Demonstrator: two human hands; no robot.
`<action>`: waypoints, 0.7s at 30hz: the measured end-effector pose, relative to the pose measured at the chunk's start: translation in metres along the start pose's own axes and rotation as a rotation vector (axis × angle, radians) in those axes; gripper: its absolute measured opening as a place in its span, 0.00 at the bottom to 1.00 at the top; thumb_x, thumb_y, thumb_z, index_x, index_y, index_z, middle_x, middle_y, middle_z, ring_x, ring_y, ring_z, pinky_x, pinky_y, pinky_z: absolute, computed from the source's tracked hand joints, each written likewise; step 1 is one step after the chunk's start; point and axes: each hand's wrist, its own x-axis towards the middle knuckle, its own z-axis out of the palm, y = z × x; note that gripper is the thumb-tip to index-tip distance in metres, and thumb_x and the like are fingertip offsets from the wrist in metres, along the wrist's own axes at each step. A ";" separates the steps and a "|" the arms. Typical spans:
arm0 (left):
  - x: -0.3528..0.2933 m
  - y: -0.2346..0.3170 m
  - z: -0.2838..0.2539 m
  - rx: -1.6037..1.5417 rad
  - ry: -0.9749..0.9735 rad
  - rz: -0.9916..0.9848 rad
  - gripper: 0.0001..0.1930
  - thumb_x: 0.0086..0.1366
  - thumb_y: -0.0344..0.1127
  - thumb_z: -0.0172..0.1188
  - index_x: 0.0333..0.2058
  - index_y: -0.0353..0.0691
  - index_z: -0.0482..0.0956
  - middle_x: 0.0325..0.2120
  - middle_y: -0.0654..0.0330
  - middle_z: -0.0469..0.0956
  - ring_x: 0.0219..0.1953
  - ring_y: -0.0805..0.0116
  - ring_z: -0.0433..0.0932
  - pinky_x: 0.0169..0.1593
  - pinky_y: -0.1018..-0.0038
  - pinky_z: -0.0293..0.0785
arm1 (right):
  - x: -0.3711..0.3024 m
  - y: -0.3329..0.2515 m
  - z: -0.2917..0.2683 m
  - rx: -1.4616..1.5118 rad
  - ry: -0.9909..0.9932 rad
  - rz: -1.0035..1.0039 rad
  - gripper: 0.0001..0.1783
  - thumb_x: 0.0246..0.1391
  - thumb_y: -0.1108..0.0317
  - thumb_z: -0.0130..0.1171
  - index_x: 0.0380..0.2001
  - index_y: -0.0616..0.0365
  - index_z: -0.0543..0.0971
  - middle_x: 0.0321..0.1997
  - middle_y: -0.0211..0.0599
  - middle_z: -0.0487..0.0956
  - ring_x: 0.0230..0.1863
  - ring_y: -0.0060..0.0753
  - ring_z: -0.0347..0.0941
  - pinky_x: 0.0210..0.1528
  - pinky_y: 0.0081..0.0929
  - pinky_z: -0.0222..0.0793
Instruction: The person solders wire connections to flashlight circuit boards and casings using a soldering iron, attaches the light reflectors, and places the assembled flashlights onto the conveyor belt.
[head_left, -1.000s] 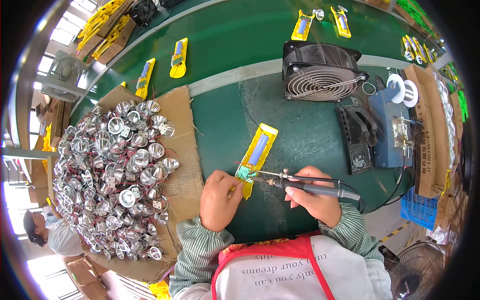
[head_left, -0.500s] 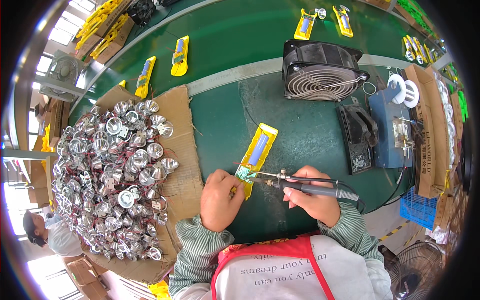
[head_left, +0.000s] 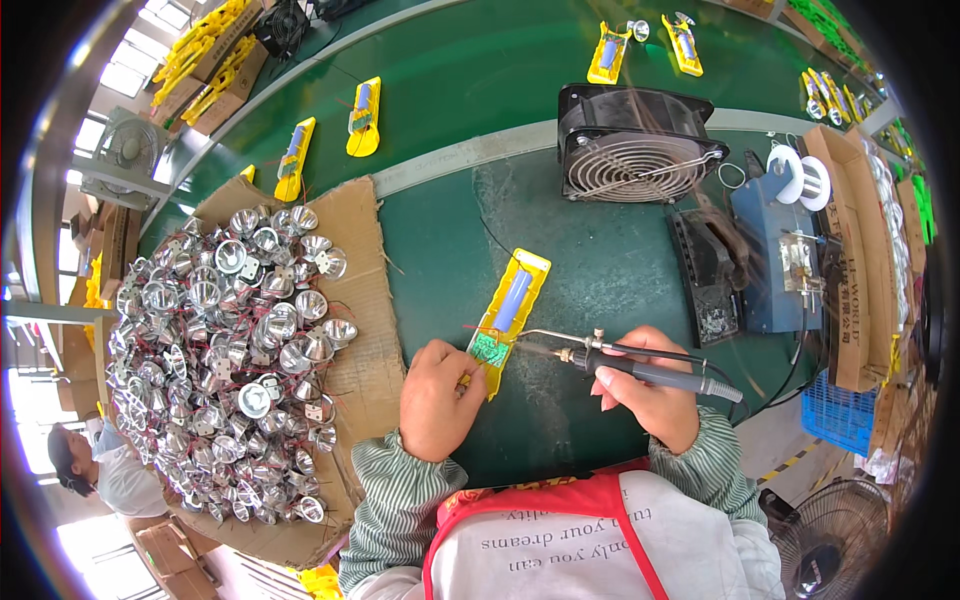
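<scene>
In front of me a yellow plastic housing [head_left: 537, 268] lies slanted on the green bench, holding a blue cylindrical battery [head_left: 514, 300] and a green circuit board [head_left: 489, 349] with a red wire. My left hand [head_left: 438, 400] is closed at the board's near left edge, its fingertips pinched; a small shiny bit shows under them, too hidden to name. My right hand [head_left: 655, 395] grips a soldering iron [head_left: 650, 374] with a thin solder-feed tube [head_left: 560, 336] along its top. The iron's tip points at the board from the right, a little apart from it, with faint smoke nearby.
Left lies a heap of shiny reflectors [head_left: 215, 350] on cardboard [head_left: 365, 300]. Beyond my work stand a black fan [head_left: 640, 150], an iron stand [head_left: 712, 275] and a blue box with solder spools [head_left: 775, 255]. More yellow housings [head_left: 364, 118] sit on the far green belt. A person [head_left: 110, 470] is at far left.
My right hand has drawn the soldering iron back to the right, off the circuit board. My left hand stays at the board. The housings on the far belt have shifted slightly.
</scene>
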 end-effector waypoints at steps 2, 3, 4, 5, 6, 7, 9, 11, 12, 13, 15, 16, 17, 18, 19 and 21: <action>-0.001 -0.002 0.000 0.004 -0.001 0.002 0.02 0.50 0.26 0.58 0.24 0.35 0.75 0.26 0.53 0.70 0.31 0.54 0.70 0.33 0.66 0.69 | -0.001 -0.001 -0.003 0.006 0.011 0.003 0.09 0.49 0.79 0.57 0.34 0.69 0.70 0.27 0.40 0.77 0.25 0.22 0.74 0.23 0.18 0.72; -0.001 -0.003 0.000 0.012 0.002 0.015 0.02 0.50 0.26 0.58 0.24 0.35 0.75 0.26 0.53 0.70 0.31 0.54 0.70 0.33 0.66 0.69 | -0.002 -0.001 -0.004 0.007 0.011 -0.001 0.09 0.49 0.79 0.57 0.34 0.69 0.70 0.27 0.40 0.77 0.25 0.22 0.74 0.23 0.18 0.72; -0.001 -0.003 -0.001 0.019 0.005 0.028 0.02 0.51 0.26 0.58 0.24 0.35 0.75 0.27 0.53 0.70 0.32 0.55 0.70 0.33 0.66 0.69 | -0.003 -0.001 -0.006 0.003 0.027 -0.017 0.09 0.49 0.79 0.57 0.35 0.69 0.70 0.27 0.40 0.77 0.25 0.22 0.74 0.23 0.19 0.72; 0.000 -0.004 -0.005 0.020 0.006 0.032 0.02 0.51 0.26 0.58 0.24 0.35 0.75 0.27 0.53 0.70 0.32 0.55 0.70 0.33 0.66 0.69 | -0.003 -0.002 -0.008 -0.001 0.042 -0.033 0.10 0.48 0.79 0.57 0.35 0.68 0.70 0.27 0.41 0.77 0.24 0.23 0.75 0.23 0.19 0.72; 0.002 -0.006 -0.012 -0.087 -0.035 0.044 0.03 0.50 0.26 0.59 0.26 0.34 0.76 0.26 0.54 0.70 0.30 0.55 0.71 0.33 0.67 0.68 | -0.004 -0.002 -0.010 0.004 0.049 -0.033 0.10 0.48 0.80 0.56 0.35 0.68 0.70 0.27 0.41 0.77 0.24 0.24 0.75 0.23 0.19 0.73; 0.005 -0.008 -0.018 -0.197 -0.076 0.053 0.04 0.50 0.26 0.59 0.27 0.34 0.76 0.25 0.54 0.70 0.29 0.55 0.71 0.33 0.68 0.67 | -0.006 -0.003 -0.013 0.004 0.049 -0.035 0.10 0.48 0.80 0.56 0.35 0.68 0.70 0.27 0.41 0.77 0.24 0.24 0.75 0.23 0.19 0.73; 0.017 -0.009 -0.030 -0.036 -0.065 0.102 0.08 0.51 0.26 0.58 0.32 0.37 0.76 0.25 0.55 0.70 0.30 0.56 0.72 0.34 0.68 0.68 | -0.008 -0.007 -0.016 -0.011 0.100 -0.040 0.10 0.49 0.79 0.56 0.35 0.67 0.69 0.27 0.42 0.76 0.24 0.24 0.75 0.23 0.19 0.73; 0.035 -0.010 -0.031 0.125 -0.046 0.146 0.12 0.52 0.26 0.57 0.38 0.40 0.76 0.25 0.56 0.69 0.31 0.57 0.72 0.34 0.68 0.68 | -0.009 -0.010 -0.016 -0.008 0.138 -0.048 0.09 0.49 0.79 0.56 0.34 0.67 0.69 0.26 0.42 0.76 0.23 0.23 0.74 0.23 0.18 0.72; 0.045 -0.012 -0.028 0.393 -0.122 0.262 0.17 0.52 0.27 0.55 0.43 0.45 0.73 0.26 0.57 0.69 0.32 0.60 0.72 0.34 0.68 0.69 | -0.010 -0.012 -0.017 -0.041 0.184 -0.060 0.08 0.49 0.79 0.54 0.33 0.65 0.68 0.23 0.43 0.76 0.19 0.24 0.72 0.20 0.17 0.70; 0.053 -0.011 -0.025 0.663 -0.197 0.375 0.22 0.53 0.27 0.54 0.48 0.51 0.71 0.26 0.59 0.69 0.34 0.62 0.72 0.34 0.69 0.70 | -0.011 -0.014 -0.019 -0.073 0.231 -0.072 0.08 0.48 0.79 0.53 0.33 0.63 0.67 0.20 0.43 0.75 0.16 0.24 0.70 0.18 0.16 0.67; 0.063 -0.002 -0.026 0.754 -0.277 0.516 0.24 0.53 0.28 0.53 0.50 0.55 0.69 0.26 0.60 0.69 0.34 0.64 0.73 0.34 0.70 0.70 | -0.013 -0.018 -0.023 -0.040 0.214 -0.053 0.07 0.48 0.79 0.54 0.31 0.66 0.68 0.23 0.42 0.76 0.20 0.21 0.72 0.22 0.17 0.70; 0.067 0.003 -0.025 0.841 -0.366 0.664 0.26 0.54 0.28 0.52 0.52 0.59 0.67 0.26 0.62 0.69 0.34 0.66 0.73 0.34 0.72 0.70 | -0.015 -0.018 -0.025 -0.045 0.232 -0.050 0.07 0.48 0.79 0.54 0.31 0.66 0.68 0.23 0.42 0.76 0.20 0.21 0.72 0.22 0.16 0.70; 0.068 0.008 -0.023 0.842 -0.363 0.671 0.26 0.54 0.28 0.52 0.52 0.59 0.67 0.26 0.62 0.69 0.34 0.66 0.73 0.34 0.72 0.70 | -0.017 -0.018 -0.027 -0.050 0.249 -0.047 0.07 0.48 0.79 0.54 0.31 0.66 0.68 0.23 0.42 0.76 0.19 0.21 0.72 0.22 0.16 0.70; 0.069 0.012 -0.022 0.853 -0.413 0.734 0.26 0.54 0.29 0.52 0.52 0.60 0.68 0.27 0.63 0.69 0.34 0.67 0.72 0.33 0.73 0.69 | -0.019 -0.019 -0.027 -0.051 0.253 -0.052 0.07 0.48 0.79 0.54 0.31 0.66 0.68 0.23 0.42 0.76 0.19 0.21 0.72 0.22 0.16 0.70; 0.070 0.015 -0.020 0.866 -0.465 0.796 0.25 0.53 0.30 0.52 0.51 0.60 0.68 0.28 0.64 0.70 0.33 0.68 0.72 0.32 0.74 0.69 | -0.020 -0.019 -0.027 -0.038 0.263 -0.050 0.07 0.48 0.79 0.54 0.31 0.65 0.68 0.23 0.41 0.76 0.19 0.21 0.72 0.22 0.16 0.70; 0.067 0.019 -0.017 0.884 -0.445 0.790 0.23 0.53 0.30 0.53 0.49 0.58 0.70 0.27 0.65 0.70 0.33 0.68 0.72 0.32 0.74 0.68 | -0.021 -0.019 -0.028 -0.024 0.273 -0.048 0.07 0.48 0.79 0.54 0.31 0.65 0.68 0.23 0.41 0.76 0.19 0.21 0.72 0.22 0.16 0.70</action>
